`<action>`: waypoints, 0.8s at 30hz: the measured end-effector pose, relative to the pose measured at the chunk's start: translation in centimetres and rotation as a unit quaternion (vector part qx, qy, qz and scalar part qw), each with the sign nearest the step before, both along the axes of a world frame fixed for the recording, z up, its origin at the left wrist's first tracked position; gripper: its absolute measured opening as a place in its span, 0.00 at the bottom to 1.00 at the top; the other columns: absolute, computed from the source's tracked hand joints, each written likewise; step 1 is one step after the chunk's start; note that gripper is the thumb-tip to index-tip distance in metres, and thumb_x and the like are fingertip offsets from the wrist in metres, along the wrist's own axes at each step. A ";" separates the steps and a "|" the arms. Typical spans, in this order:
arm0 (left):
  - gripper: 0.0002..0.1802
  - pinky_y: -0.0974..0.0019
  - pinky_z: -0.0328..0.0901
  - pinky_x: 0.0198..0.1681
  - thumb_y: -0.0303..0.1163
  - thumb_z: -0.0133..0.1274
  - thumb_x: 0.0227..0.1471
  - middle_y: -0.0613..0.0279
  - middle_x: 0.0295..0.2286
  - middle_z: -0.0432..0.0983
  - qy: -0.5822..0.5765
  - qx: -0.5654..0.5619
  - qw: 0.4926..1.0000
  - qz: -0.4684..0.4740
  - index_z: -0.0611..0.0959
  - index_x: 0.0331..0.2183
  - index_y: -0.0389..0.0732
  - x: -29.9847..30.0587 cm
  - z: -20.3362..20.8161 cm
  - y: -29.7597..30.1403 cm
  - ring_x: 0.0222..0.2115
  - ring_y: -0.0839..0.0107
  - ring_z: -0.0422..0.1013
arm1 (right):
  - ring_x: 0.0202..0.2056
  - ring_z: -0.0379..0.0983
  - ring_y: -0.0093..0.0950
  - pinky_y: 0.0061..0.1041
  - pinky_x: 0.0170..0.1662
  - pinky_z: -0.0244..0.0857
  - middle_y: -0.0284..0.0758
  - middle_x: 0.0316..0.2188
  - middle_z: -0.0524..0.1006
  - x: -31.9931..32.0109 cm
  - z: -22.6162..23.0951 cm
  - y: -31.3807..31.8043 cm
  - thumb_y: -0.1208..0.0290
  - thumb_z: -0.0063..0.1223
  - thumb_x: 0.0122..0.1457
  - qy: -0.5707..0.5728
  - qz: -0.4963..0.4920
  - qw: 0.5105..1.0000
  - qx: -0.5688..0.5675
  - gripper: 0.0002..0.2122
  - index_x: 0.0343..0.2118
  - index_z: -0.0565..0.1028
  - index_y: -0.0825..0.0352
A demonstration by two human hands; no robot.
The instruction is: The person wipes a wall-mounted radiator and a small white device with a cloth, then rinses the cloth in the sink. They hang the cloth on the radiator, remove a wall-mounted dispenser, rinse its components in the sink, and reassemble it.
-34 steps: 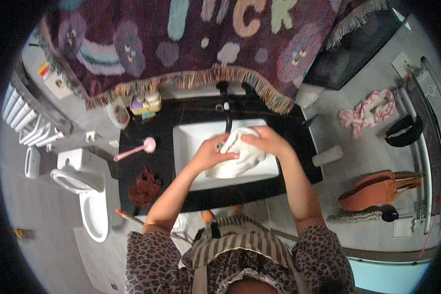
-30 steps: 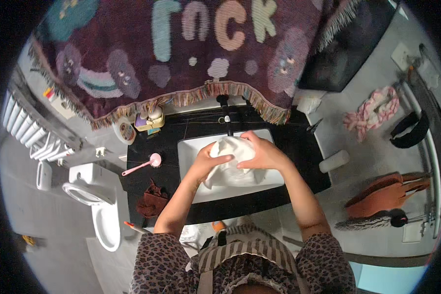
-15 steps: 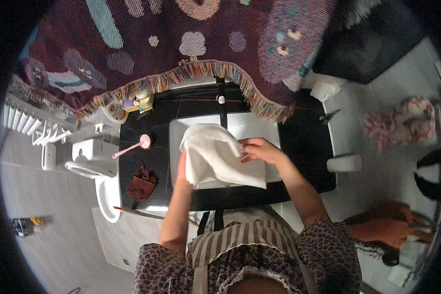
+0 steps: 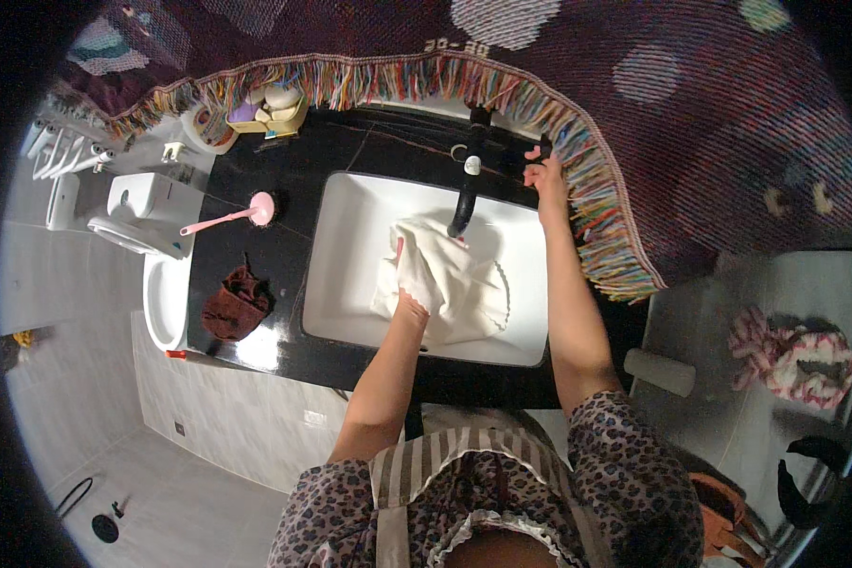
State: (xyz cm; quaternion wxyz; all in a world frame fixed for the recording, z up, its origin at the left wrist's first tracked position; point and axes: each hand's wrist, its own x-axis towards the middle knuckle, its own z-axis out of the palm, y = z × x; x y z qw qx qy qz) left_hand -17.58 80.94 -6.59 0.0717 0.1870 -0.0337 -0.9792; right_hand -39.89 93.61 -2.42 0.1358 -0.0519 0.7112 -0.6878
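Note:
A white cloth [image 4: 459, 284] with a scalloped edge lies bunched in the white sink [image 4: 341, 218], under the black tap [image 4: 467, 194]. My left hand [image 4: 400, 248] is closed on the cloth; its folds cover most of that hand, and a bit of finger shows at the upper left. Beyond the sink's far right corner, my right hand [image 4: 545, 180] is stretched up beside the blanket fringe, holding nothing I can see. Its fingers are bent and apart, close to a small dark piece right of the tap. Whether they touch it I cannot tell.
A pink long-handled brush [image 4: 260, 209] and a dark brown cloth [image 4: 237, 305] lie on the black counter [image 4: 284, 156] left of the sink. A yellow basket [image 4: 273, 118] stands behind them. The fringed purple blanket [image 4: 350, 38] hangs over the far edge. A white toilet [image 4: 133, 213] is further left.
The white cloth, held up in both hands before, is now down in the sink in my left hand. My right hand has let go and moved up toward the tap. The view has shifted.

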 end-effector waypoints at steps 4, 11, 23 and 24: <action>0.30 0.55 0.65 0.44 0.57 0.29 0.56 0.51 0.41 0.69 0.009 0.012 1.000 0.006 0.68 0.47 0.45 -2.1 -1.7 0.2 0.40 0.56 0.68 | 0.15 0.55 0.18 0.19 0.20 0.46 0.28 0.11 0.62 0.1 3.2 0.1 0.42 0.22 0.61 0.045 0.013 0.994 0.097 0.28 0.28 0.67 0.65; 0.29 0.57 0.69 0.40 0.57 0.29 0.56 0.47 0.41 0.68 0.101 0.036 0.994 0.019 0.66 0.47 0.43 -3.5 -4.2 0.8 0.38 0.56 0.70 | 0.16 0.57 0.19 0.20 0.19 0.48 0.30 0.24 0.69 0.2 2.7 0.5 0.37 0.26 0.57 0.016 0.009 0.999 0.032 0.30 0.28 0.67 0.65; 0.27 0.69 0.66 0.38 0.51 0.38 0.57 0.55 0.41 0.69 -0.075 0.000 0.994 -0.080 0.75 0.41 0.36 -4.2 -5.0 2.4 0.36 0.66 0.69 | 0.20 0.60 0.22 0.22 0.23 0.54 0.34 0.25 0.69 0.2 3.1 0.4 0.39 0.29 0.58 -0.045 -0.017 0.998 0.029 0.29 0.30 0.66 0.66; 0.28 0.67 0.66 0.37 0.53 0.37 0.56 0.56 0.41 0.70 -0.157 -0.030 0.986 -0.057 0.74 0.42 0.38 -4.8 -4.2 2.9 0.35 0.65 0.69 | 0.20 0.61 0.22 0.22 0.24 0.54 0.34 0.25 0.69 0.1 2.8 0.8 0.39 0.29 0.57 -0.042 -0.027 0.999 0.011 0.29 0.30 0.66 0.66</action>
